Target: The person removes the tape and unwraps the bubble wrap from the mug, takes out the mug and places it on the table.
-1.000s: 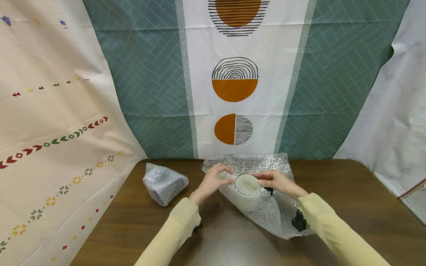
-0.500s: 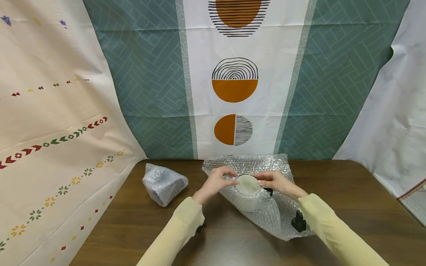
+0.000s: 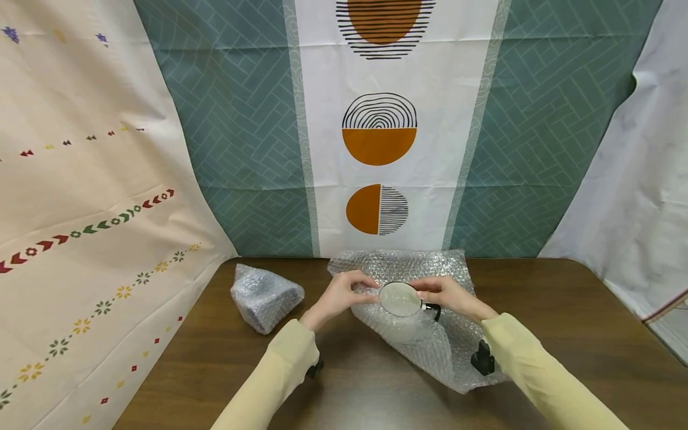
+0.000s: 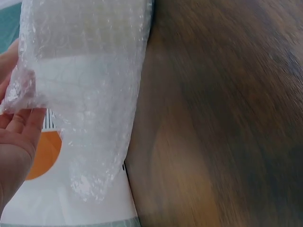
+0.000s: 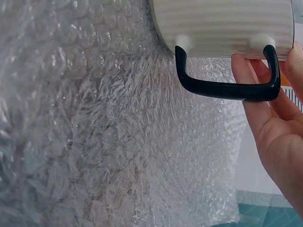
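Note:
A cream ribbed mug (image 3: 400, 299) with a dark rim and a black handle (image 5: 227, 91) stands upright on a sheet of bubble wrap (image 3: 371, 263). My right hand (image 3: 442, 294) grips the mug at its rim, close to the handle; the right wrist view shows the fingers (image 5: 258, 109) behind the handle. On the mug's other side, my left hand (image 3: 344, 295) pinches an edge of the wrap between thumb and fingers. In the left wrist view that wrap (image 4: 94, 94) hangs over the mug's side, and the left hand's fingers (image 4: 23, 125) show beneath its edge.
A bundle in bubble wrap (image 3: 266, 297) lies at the left of the brown wooden table (image 3: 365, 394). Patterned cloth (image 3: 242, 149) hangs behind the table's back edge, with paler cloth (image 3: 107, 239) along the left side.
The left hand went right to the mug's side, then drew back left with the wrap edge. More of the black handle shows now. The right hand has stayed at the rim.

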`<state>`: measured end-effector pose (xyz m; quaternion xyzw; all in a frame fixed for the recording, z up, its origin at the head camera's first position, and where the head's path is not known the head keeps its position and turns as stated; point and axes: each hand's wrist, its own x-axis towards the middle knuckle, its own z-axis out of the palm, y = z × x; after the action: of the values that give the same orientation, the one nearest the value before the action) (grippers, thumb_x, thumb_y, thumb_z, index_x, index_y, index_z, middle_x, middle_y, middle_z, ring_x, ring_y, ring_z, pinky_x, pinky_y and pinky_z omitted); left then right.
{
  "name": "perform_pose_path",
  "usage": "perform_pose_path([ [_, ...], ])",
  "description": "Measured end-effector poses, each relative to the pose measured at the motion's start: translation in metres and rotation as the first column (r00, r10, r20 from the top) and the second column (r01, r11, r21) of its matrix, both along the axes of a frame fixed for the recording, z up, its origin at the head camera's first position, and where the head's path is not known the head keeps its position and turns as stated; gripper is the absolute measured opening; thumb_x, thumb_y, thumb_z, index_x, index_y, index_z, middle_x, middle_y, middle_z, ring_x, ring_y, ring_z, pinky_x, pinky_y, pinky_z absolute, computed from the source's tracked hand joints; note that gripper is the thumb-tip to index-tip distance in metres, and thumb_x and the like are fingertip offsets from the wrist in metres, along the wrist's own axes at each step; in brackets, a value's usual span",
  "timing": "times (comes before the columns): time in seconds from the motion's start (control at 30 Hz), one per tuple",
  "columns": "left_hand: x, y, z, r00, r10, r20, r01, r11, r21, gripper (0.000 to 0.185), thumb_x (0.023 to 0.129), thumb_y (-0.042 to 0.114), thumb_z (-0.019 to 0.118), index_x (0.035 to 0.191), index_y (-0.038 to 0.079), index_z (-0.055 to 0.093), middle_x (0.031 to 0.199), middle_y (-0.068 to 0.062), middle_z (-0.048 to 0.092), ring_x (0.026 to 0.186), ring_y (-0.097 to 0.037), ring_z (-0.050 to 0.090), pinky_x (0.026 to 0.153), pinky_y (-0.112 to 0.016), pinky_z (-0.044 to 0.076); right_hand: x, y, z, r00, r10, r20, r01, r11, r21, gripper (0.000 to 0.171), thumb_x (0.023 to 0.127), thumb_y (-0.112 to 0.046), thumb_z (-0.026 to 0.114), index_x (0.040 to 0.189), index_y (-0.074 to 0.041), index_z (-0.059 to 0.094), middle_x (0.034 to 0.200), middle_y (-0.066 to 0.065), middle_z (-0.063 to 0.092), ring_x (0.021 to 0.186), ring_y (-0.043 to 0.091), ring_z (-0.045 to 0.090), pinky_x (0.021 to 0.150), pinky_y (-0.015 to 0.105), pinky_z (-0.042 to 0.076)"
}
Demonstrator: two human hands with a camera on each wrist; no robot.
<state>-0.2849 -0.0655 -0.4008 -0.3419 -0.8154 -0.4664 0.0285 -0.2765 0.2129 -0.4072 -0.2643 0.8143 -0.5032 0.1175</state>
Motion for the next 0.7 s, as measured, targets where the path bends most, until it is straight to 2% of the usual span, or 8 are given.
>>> perform_pose_path([
  [0.17,0.014,-0.012,0.012,0.997,-0.058,0.051,0.055,0.997,0.061,0.022,0.077,0.003,0.071,0.097,-0.004,0.067,0.095,-0.012,0.062,0.089,-0.027,0.056,0.080,-0.038,0.045,0.001,0.000,0.000,1.000,0.002,-0.013,-0.002,1.000,-0.001,0.038,0.092,-0.011,0.054,0.126,0.004,0.049,0.122,0.020,0.050,0.109,0.033,0.048,0.084,0.040,0.045],
  [0.3,0.024,-0.021,0.022,0.990,-0.068,0.122,0.060,0.996,0.065,0.023,0.078,0.002,0.070,0.100,-0.006,0.065,0.096,-0.017,0.060,0.087,-0.029,0.054,0.078,-0.038,0.046,0.001,0.001,0.000,1.000,0.006,-0.019,-0.006,1.000,-0.002,0.038,0.092,-0.011,0.054,0.127,0.004,0.049,0.122,0.020,0.050,0.109,0.033,0.049,0.084,0.041,0.044],
  [0.4,0.027,-0.027,0.022,0.988,-0.059,0.141,0.052,0.997,0.057,0.024,0.077,0.002,0.071,0.100,-0.005,0.065,0.093,-0.016,0.060,0.082,-0.027,0.054,0.072,-0.037,0.047,0.001,0.000,0.000,1.000,0.009,-0.022,-0.010,1.000,-0.003,0.038,0.092,-0.012,0.054,0.126,0.004,0.049,0.121,0.020,0.051,0.108,0.032,0.049,0.084,0.041,0.045],
  [0.6,0.029,-0.038,0.017,0.989,-0.066,0.130,0.059,0.996,0.062,0.019,0.076,0.001,0.072,0.093,-0.004,0.066,0.084,-0.015,0.060,0.073,-0.027,0.054,0.066,-0.040,0.047,0.001,-0.001,0.000,0.999,0.023,-0.026,-0.023,1.000,-0.020,0.037,0.092,-0.009,0.054,0.126,0.006,0.049,0.120,0.021,0.052,0.107,0.034,0.050,0.083,0.042,0.045],
  [0.7,0.030,-0.044,0.015,0.988,-0.074,0.137,0.067,0.996,0.054,0.016,0.075,0.001,0.072,0.089,-0.004,0.066,0.081,-0.014,0.060,0.070,-0.028,0.054,0.062,-0.036,0.047,0.001,-0.001,0.001,0.999,0.026,-0.029,-0.026,0.999,-0.021,0.037,0.092,-0.008,0.053,0.126,0.007,0.048,0.119,0.022,0.052,0.107,0.035,0.050,0.082,0.042,0.045],
])
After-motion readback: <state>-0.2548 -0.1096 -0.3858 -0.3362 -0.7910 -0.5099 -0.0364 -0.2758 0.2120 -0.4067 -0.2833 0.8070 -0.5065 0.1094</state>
